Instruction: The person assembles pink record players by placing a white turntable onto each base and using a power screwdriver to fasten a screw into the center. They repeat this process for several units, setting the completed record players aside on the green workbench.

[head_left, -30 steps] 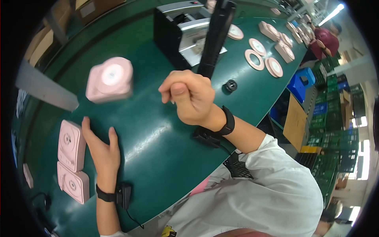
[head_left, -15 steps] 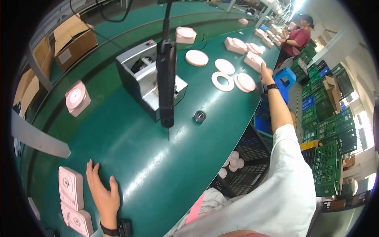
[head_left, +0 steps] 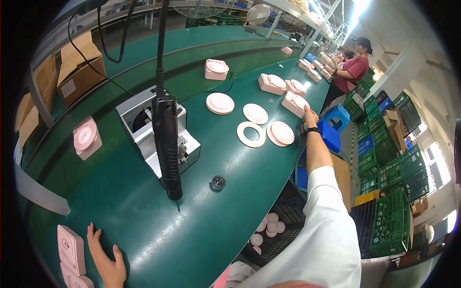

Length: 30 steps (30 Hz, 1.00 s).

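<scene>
At the far right of the bench, my right hand (head_left: 311,118) grips the near end of a pink plastic housing (head_left: 291,106) with a round part on top; its fingers are partly hidden. My left hand (head_left: 108,264) hovers or rests at the lower left, fingers apart and holding nothing. Beside it lie two pink housings, an upper one (head_left: 71,249) and a lower one (head_left: 77,281). An electric screwdriver (head_left: 166,149) hangs upright over the bench, its bit pointing down. Below and right of it sits a small black round part (head_left: 217,183).
A grey screw feeder (head_left: 161,139) stands behind the screwdriver. Pink discs (head_left: 280,134) and a flat ring (head_left: 251,135) lie near my right hand. A black crate (head_left: 283,240) holds round pink parts below the edge. A person (head_left: 353,67) works farther along; a blue stool (head_left: 333,127) stands nearby.
The view has tilted upward, so bench things sit lower and farther left in it. My right hand stays at the same pink housing; my left hand remains spread near the two housings.
</scene>
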Tool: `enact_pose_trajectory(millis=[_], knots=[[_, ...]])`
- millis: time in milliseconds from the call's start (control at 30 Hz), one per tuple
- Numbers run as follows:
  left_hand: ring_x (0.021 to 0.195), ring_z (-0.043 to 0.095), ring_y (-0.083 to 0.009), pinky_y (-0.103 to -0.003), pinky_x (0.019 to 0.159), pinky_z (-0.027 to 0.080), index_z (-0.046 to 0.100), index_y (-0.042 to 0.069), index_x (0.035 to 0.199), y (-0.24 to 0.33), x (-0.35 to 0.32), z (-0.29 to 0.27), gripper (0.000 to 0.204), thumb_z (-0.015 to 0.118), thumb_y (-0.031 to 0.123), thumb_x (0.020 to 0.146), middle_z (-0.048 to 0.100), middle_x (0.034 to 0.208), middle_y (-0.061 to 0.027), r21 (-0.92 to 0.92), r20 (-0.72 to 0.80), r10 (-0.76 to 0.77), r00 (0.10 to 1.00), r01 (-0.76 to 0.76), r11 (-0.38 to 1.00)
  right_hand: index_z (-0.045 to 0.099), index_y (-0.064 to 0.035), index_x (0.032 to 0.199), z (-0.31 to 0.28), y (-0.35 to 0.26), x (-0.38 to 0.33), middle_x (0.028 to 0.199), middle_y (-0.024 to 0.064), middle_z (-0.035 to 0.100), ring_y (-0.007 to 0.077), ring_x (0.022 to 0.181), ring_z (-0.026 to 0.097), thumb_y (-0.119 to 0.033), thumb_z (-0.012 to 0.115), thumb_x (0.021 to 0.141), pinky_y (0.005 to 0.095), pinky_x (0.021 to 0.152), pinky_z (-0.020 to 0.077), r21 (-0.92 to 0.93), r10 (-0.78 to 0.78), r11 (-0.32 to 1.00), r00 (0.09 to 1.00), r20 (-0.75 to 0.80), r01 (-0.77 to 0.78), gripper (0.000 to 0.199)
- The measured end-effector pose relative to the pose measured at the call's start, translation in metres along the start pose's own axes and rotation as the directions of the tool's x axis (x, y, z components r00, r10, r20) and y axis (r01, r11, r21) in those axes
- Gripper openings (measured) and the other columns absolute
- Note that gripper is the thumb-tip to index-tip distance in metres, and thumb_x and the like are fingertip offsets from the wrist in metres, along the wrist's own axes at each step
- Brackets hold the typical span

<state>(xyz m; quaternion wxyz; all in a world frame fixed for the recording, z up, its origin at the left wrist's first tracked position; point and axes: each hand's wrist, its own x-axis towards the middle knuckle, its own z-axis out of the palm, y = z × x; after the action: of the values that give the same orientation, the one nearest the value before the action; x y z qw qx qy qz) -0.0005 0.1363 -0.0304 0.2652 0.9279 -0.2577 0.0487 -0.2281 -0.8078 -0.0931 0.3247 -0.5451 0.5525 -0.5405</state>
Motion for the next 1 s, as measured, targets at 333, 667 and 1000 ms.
enact_pose_trajectory(millis=[333, 667, 1000], knots=[[0.152, 0.033, -0.0436, -0.051, 0.124, 0.025, 0.049, -0.003, 0.14, -0.007, -0.003, -0.002, 0.055, 0.06, 0.007, 0.086, 0.039, 0.162, -0.0222, 0.036, 0.016, -0.014, 1.0, 0.013, 0.999, 0.06, -0.0089, 0.076, -0.022, -0.037, -0.062, 0.061, -0.0005, 0.051, 0.0114, 0.047, 0.043, -0.028, 0.068, 0.095, 0.0322, 0.042, 0.032, 0.244, 0.247, 0.902, 0.889, 0.386, -0.356, 0.029], [0.151, 0.032, -0.0436, -0.05, 0.126, 0.024, 0.048, -0.005, 0.141, -0.005, -0.004, 0.001, 0.055, 0.06, 0.008, 0.089, 0.039, 0.161, -0.0228, 0.07, 0.006, 0.019, 1.0, -0.02, 0.997, 0.06, -0.0095, 0.091, -0.12, -0.161, -0.176, 0.067, -0.0041, 0.053, 0.0057, 0.05, 0.044, -0.022, 0.063, 0.102, 0.0247, 0.043, 0.0308, 0.391, -0.326, 0.909, 0.826, 0.459, 0.142, 0.017], [0.147, 0.037, -0.0441, -0.049, 0.126, 0.024, 0.043, -0.006, 0.146, -0.005, 0.001, 0.003, 0.059, 0.062, 0.018, 0.095, 0.042, 0.156, -0.0277, 0.056, -0.052, 0.101, 0.993, -0.098, 0.994, 0.063, -0.0066, 0.097, -0.116, -0.256, -0.507, 0.083, -0.0051, 0.062, 0.0039, 0.069, 0.057, -0.015, 0.069, 0.098, 0.02, 0.061, 0.0447, 0.142, -0.128, 0.981, 0.112, 0.985, -0.131, 0.01]])
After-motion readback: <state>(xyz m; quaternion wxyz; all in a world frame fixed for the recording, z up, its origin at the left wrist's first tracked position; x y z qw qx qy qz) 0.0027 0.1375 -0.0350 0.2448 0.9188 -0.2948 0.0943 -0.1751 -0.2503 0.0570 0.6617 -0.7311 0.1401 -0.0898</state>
